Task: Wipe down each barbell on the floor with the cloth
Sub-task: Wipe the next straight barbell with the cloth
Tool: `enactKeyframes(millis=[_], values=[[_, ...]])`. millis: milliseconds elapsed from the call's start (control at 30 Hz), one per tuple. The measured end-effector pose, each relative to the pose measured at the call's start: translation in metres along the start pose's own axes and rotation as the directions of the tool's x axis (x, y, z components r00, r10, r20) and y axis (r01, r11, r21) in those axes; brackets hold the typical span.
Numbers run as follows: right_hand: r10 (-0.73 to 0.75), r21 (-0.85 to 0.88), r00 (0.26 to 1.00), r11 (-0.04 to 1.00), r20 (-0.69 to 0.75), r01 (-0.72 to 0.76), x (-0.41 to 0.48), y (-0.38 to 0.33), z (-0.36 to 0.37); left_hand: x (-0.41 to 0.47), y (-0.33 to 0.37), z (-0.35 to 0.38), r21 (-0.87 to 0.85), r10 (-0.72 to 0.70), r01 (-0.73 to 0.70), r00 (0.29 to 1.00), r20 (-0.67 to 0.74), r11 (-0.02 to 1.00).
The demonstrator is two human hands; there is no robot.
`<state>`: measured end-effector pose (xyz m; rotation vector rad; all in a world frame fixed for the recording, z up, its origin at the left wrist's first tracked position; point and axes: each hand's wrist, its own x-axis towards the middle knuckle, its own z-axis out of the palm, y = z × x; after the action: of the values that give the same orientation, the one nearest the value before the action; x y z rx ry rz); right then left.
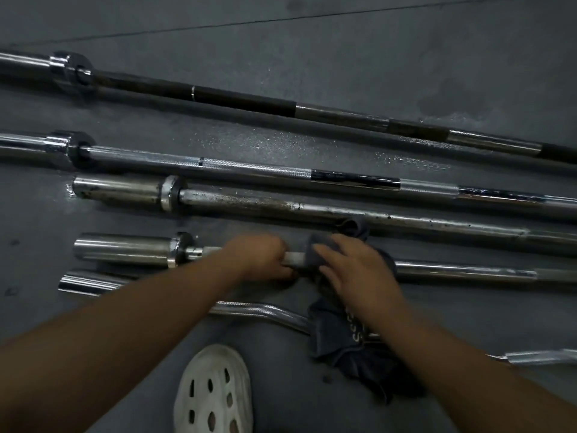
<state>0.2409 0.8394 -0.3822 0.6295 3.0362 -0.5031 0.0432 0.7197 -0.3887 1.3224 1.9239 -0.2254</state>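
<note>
"Grey floor (312, 42) fills the view, speckled with wet near the middle. What lies on it?"

"Five bars, side by side. The top bar (243, 100) is dark with dull steel bands. The second bar (256, 170) is bright chrome and knurled. The third bar (249, 203) is shorter, spotted and rust-brown near its collar."

"And the one being wiped?"

"The fourth bar (468, 271), nearer the person, with a shiny sleeve at its left end and a smooth chrome shaft. Nearest of all lies the curl bar (256, 309), bent and gleaming, partly under the arms."

"Where is the cloth?"

"The cloth (359, 360) is dark grey with pale lettering. Its top is wrapped round the fourth bar, and the rest trails over the curl bar onto the floor. A white holed shoe (215, 392) shows at the bottom."

"The hands?"

"The right hand (352, 267) clasps the cloth round the shaft, fingers over the top. The left hand (259, 257) is clenched round the bare shaft just beside it, towards the sleeve."
</note>
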Motion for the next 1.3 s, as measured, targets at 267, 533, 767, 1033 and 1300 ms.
enactKeyframes(millis=[267, 533, 767, 1033, 1300], values=[[0.104, 0.067, 0.994, 0.993, -0.041, -0.101, 0.002, -0.052, 0.009, -0.021, 0.019, 0.027, 0.202, 0.187, -0.111, 0.892, -0.412, 0.973], [0.239, 0.007, 0.965, 0.971, -0.110, -0.240, -0.038, 0.014, -0.003, 0.003, 0.025, -0.004, 0.104, 0.074, -0.070, 0.996, -0.042, 0.992], [0.049, 0.020, 0.999, 0.999, -0.018, -0.048, -0.026, 0.012, 0.000, 0.010, 0.040, 0.006, 0.024, 0.083, -0.081, 0.995, -0.055, 0.996], [0.218, 0.020, 0.975, 0.976, -0.053, -0.217, -0.018, -0.004, 0.005, -0.005, 0.048, 0.018, 0.294, 0.167, -0.068, 0.931, -0.325, 0.954], [0.159, -0.110, 0.987, 0.982, 0.025, -0.155, -0.039, 0.074, -0.030, 0.016, 0.023, 0.012, 0.193, 0.156, -0.104, 0.949, -0.275, 0.976]])
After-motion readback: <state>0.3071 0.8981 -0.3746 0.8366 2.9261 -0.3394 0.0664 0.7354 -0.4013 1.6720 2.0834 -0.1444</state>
